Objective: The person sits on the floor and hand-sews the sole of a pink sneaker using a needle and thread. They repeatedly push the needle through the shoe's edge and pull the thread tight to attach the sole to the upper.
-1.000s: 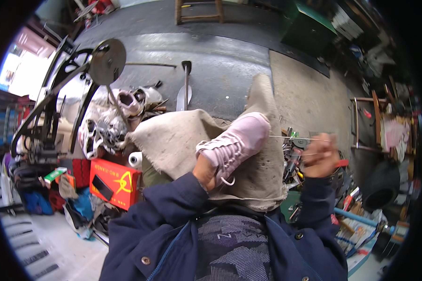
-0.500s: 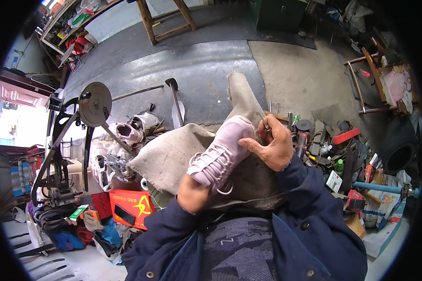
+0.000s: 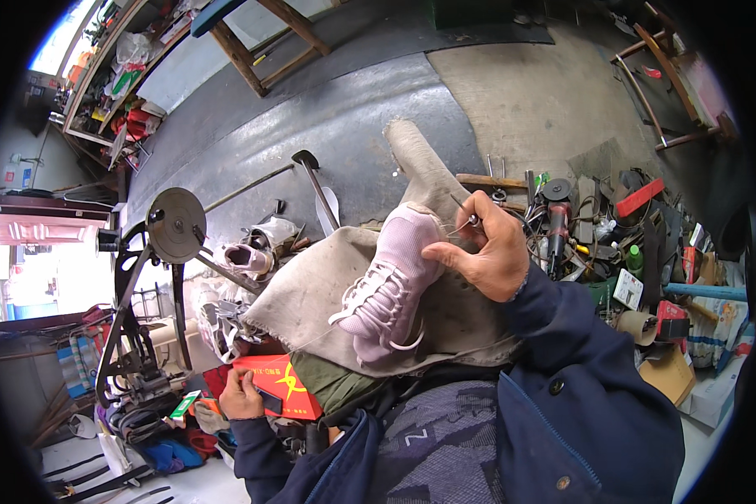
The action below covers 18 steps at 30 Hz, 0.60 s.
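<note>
One pale pink sneaker [image 3: 391, 290] with white laces rests on burlap [image 3: 311, 294]; right hand [image 3: 483, 252] pinches an awl [image 3: 460, 207], left hand [image 3: 239, 395] grips thread.

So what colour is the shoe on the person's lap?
The shoe is pale pink, with white laces. The head view shows it best, lying on tan cloth.

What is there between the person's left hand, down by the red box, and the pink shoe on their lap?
In the head view, the red box and a fold of the beige cloth lie between the left hand and the pink shoe. A thin thread seems to cross there too.
</note>
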Each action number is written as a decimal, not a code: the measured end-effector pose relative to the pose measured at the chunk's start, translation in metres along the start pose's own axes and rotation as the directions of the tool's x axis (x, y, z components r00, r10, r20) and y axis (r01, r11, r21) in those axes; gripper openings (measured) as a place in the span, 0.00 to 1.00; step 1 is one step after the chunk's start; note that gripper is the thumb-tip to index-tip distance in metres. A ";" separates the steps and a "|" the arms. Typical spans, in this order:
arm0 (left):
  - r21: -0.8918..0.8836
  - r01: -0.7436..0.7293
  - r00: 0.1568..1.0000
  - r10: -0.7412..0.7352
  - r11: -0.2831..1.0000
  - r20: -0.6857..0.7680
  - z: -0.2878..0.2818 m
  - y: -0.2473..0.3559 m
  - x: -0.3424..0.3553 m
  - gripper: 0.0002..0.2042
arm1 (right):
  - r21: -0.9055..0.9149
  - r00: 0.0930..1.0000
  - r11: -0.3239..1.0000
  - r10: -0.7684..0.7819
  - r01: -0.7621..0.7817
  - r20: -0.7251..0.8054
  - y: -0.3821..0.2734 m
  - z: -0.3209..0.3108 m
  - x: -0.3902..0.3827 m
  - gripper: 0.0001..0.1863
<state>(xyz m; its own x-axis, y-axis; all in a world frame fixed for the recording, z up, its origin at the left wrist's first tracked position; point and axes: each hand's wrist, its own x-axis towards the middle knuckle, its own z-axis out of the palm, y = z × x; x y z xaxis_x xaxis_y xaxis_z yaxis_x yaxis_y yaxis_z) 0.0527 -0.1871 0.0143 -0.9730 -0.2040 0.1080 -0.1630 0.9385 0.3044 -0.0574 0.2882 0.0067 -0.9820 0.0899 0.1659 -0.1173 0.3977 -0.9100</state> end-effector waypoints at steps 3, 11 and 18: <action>-0.148 0.011 1.000 -0.012 0.989 -0.007 -0.014 0.057 0.020 0.17 | 0.216 0.987 0.964 0.141 -0.155 0.078 0.005 -0.010 -0.009 0.22; -0.525 -0.613 0.681 0.731 0.591 0.028 0.008 0.274 0.066 0.20 | 0.374 0.993 0.922 0.064 -0.098 0.102 -0.008 -0.025 -0.034 0.09; -0.571 -0.691 0.569 0.821 0.444 -0.050 0.051 0.312 0.086 0.08 | 0.289 0.971 0.946 0.084 -0.148 0.222 -0.015 -0.036 -0.050 0.17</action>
<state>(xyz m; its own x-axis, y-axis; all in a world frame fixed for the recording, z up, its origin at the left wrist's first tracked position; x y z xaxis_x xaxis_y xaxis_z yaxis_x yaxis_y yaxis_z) -0.0901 0.1023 0.0700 -0.6788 0.6408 0.3585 0.6932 0.3983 0.6007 -0.0017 0.3104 0.0253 -0.9966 -0.0824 0.0000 -0.0082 0.0986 -0.9951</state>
